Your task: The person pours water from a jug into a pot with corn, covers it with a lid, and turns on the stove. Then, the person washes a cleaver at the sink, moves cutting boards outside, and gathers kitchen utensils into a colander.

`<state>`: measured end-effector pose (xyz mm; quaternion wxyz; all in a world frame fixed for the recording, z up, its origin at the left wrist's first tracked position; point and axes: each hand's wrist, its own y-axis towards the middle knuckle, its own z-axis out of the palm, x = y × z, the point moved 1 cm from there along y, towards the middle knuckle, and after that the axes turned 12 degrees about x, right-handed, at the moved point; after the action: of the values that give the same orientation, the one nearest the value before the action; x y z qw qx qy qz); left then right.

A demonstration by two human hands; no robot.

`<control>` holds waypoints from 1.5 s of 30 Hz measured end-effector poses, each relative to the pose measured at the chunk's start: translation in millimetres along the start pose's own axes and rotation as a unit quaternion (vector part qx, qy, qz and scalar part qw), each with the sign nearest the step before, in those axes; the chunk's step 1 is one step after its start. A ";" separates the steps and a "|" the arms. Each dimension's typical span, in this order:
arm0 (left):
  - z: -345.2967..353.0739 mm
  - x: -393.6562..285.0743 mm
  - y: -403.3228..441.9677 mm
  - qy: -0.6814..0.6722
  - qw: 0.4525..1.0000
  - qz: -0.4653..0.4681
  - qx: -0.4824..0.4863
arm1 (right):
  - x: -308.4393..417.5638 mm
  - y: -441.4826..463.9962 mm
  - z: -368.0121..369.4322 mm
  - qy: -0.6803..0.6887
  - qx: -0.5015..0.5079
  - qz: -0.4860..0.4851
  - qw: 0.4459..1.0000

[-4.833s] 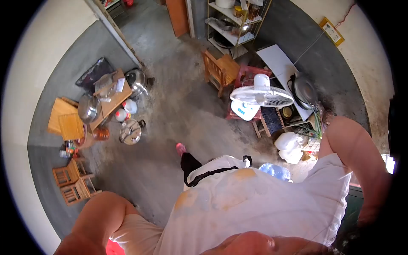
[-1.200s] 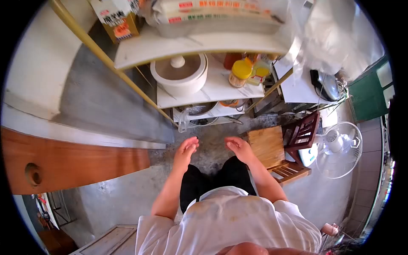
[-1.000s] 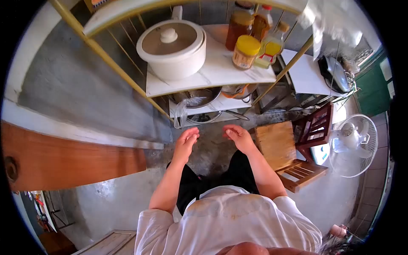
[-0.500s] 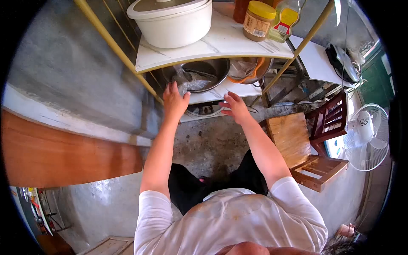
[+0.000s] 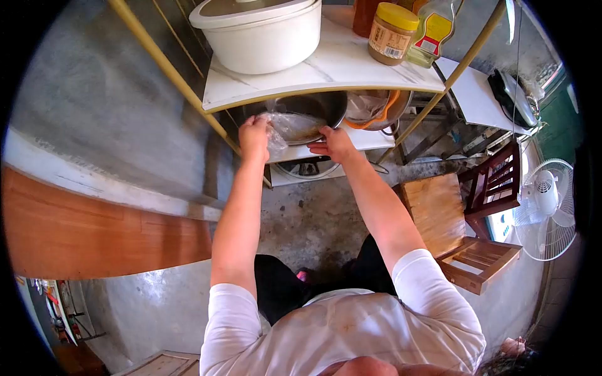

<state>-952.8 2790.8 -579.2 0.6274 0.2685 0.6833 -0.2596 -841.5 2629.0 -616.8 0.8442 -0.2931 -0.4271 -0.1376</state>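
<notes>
A dark metal basin [image 5: 335,113] sits on the rack's lower shelf, under the marble-patterned top shelf. A clear plastic bag [image 5: 278,143] lies in it and hangs over its front rim. At the basin's front left, my left hand [image 5: 254,141] is closed on the rim, its fingers against the bag. My right hand [image 5: 337,145] grips the front right rim, thumb on top and the other fingers below. The undersides of both grips are hidden. Beside the basin stands another metal pot with an orange-rimmed basket [image 5: 376,117] and clear plastic inside.
Above, the top shelf [image 5: 338,78] holds a white lidded pot [image 5: 263,41], a yellow-capped jar [image 5: 390,41] and a bottle [image 5: 433,31]. Gold rack posts [image 5: 169,72] flank my arms. A wooden chair [image 5: 439,207] and a white fan [image 5: 544,200] stand at right.
Both hands have moved forward onto the basin's rim, from just short of it. The plastic bag has shifted and hangs lower at the front. The view has shifted slightly.
</notes>
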 end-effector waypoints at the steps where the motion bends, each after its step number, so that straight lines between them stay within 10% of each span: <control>1: 3.0 -3.8 -2.0 -0.177 0.983 -0.042 0.023 | 2.8 -4.5 2.8 -0.004 -0.003 0.015 1.000; 18: -9.8 -49.4 3.4 -0.554 0.832 0.007 0.033 | -18.4 -96.8 -11.6 -0.033 0.013 -0.038 0.999; 33: 0.8 -35.1 -11.1 -0.503 0.861 0.013 0.067 | -27.9 -73.3 -4.3 0.021 -0.009 -0.025 0.999; 41: -3.9 6.3 -0.3 -0.149 0.988 0.002 0.033 | -17.7 -74.8 -19.6 0.008 -0.071 -0.087 0.994; 45: -0.7 -24.3 -35.4 0.369 0.926 0.077 0.019 | 6.5 -89.0 -87.8 -0.087 -0.262 -0.185 0.943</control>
<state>-976.2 2764.8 -554.3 0.3433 0.4092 0.8387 -0.1061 -824.3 2505.0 -618.7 0.6569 -0.4302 -0.4947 -0.3724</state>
